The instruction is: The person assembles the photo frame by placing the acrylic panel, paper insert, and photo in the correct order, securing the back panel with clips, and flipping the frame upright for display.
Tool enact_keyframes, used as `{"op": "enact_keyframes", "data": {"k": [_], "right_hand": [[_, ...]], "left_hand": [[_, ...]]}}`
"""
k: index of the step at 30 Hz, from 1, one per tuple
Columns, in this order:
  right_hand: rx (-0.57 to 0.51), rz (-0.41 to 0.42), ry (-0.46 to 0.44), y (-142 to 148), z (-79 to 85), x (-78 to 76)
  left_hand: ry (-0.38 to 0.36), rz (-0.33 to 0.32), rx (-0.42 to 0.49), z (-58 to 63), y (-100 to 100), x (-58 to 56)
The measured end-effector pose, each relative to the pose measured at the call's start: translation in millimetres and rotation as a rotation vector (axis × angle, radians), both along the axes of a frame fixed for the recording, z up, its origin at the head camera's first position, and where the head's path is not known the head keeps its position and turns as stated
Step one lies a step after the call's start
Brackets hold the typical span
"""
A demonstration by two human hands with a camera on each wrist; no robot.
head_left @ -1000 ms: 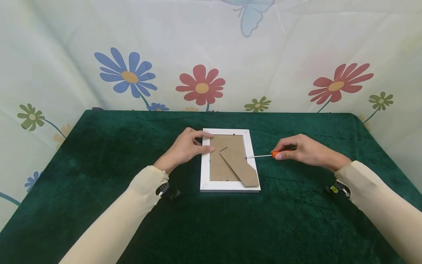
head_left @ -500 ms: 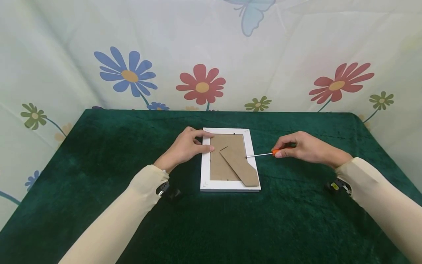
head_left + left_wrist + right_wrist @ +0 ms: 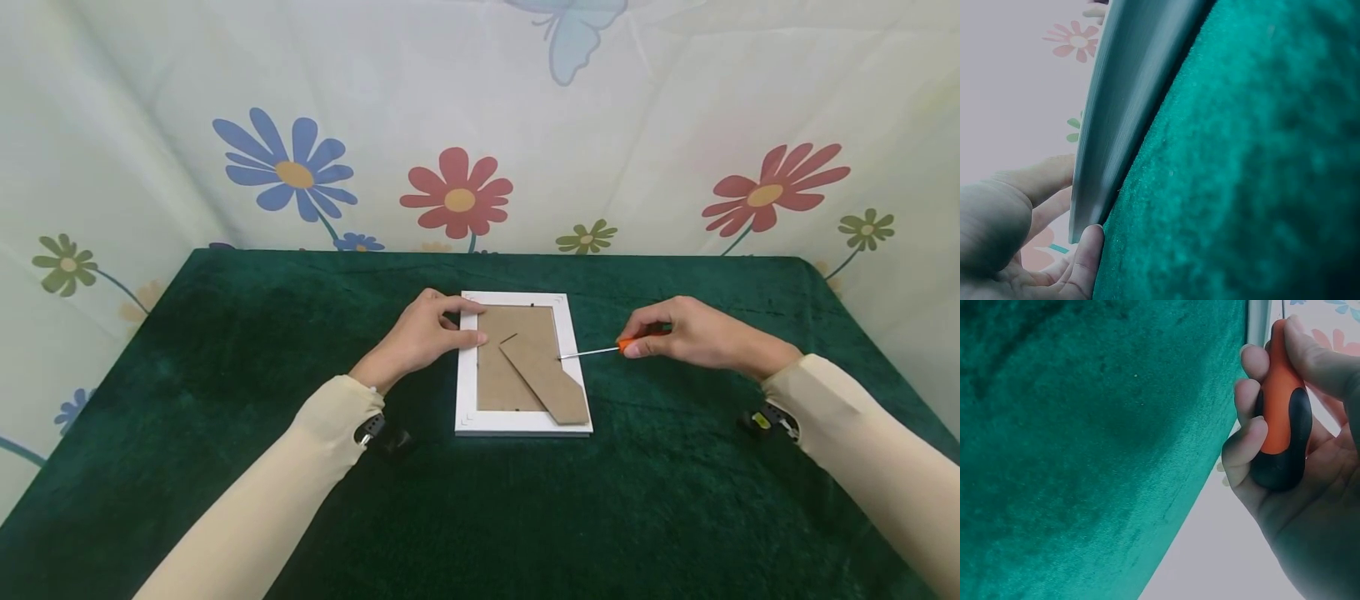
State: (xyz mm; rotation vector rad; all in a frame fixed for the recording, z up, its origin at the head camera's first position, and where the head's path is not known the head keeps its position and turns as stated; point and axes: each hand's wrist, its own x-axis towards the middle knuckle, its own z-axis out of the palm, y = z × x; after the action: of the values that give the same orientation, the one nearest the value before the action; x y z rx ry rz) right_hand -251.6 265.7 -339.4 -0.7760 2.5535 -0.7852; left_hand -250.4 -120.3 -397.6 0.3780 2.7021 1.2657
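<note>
Picture frame [image 3: 510, 422] lay back side up midway across the green cloth [image 3: 480, 517], kickstand [image 3: 551, 385] splayed over its near right corner, where a knock could've bent it. Farther off, my right hand [image 3: 693, 333] was clamped round the orange screwdriver [image 3: 1279, 406], tip at the backing board [image 3: 525, 322]'s right edge; too much force might've skidded it across the white border [image 3: 566, 333]. Well apart, my left hand [image 3: 420, 337] gripped the frame's far left side, and a loose hold could've let it twist.

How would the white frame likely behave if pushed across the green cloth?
The white frame would probably stay stiff, judging by its straight, thick sides. Lying flat and low, it seems unlikely to tip. The green cloth looks fuzzy, so the frame may drag rather than glide.
</note>
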Motion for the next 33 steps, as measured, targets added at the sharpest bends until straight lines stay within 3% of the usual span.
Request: {"op": "enact_keyframes", "data": {"k": [33], "right_hand": [[0.090,0.076,0.059,-13.6,18.3,-0.5]], "left_hand": [[-0.008,-0.009,0.020,1.6,-0.7,1.3]]}}
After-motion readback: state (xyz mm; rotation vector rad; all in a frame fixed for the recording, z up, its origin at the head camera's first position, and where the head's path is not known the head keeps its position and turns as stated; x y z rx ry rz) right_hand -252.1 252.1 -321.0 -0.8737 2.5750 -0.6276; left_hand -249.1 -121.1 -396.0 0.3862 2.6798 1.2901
